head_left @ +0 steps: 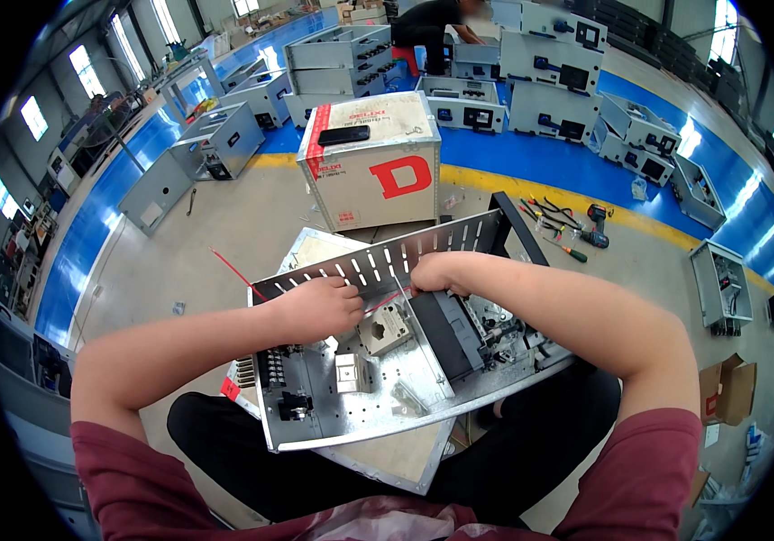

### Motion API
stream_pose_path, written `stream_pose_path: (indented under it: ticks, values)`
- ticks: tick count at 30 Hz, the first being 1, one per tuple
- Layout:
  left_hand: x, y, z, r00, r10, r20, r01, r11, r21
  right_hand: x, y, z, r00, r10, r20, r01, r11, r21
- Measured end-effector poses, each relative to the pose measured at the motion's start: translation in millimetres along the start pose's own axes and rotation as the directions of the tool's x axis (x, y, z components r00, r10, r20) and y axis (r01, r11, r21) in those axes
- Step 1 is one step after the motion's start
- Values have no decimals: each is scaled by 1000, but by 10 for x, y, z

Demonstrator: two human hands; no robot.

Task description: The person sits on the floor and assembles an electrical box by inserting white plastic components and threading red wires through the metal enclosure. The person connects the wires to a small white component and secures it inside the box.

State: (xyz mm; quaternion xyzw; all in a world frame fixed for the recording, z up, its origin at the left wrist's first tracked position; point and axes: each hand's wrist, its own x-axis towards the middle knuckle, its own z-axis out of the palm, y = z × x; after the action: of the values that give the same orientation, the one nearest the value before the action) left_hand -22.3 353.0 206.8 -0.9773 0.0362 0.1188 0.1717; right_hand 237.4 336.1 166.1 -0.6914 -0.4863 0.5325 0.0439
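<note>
The left hand (337, 305) is curling over a red wire (386, 302) that is running toward the right hand (441, 272), bent beside the divider (425, 347). Both sets of fingertips are facing away; grip cannot be determined. The wire is lying inside the open metal enclosure (351, 436).

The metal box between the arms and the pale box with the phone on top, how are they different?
The metal box is open, with parts inside; the pale box has its top covered, with a phone on it.
The metal box is silvery with slots along one side; the pale box has red markings.
The metal box is long and shallow; the pale box is chunkier.
Both have corners.
</note>
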Motion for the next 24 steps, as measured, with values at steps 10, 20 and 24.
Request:
stream_pose_path:
  ticks: [10, 20, 24]
  values:
    - [-89, -79, -767, 981, -163, 109, 169, 984, -56, -224, -53, -224, 992, -103, 75, 102, 995, 17]
    - [-544, -141, -1727, 944, -309, 115, 304, 951, 62, -1632, -152, -769, 878, -448, -166, 358, 846, -394]
    - [-925, 2, -2111, 914, -363, -182, 375, 926, 35, -2494, 189, -659, 737, -522, -430, 495, 849, -184]
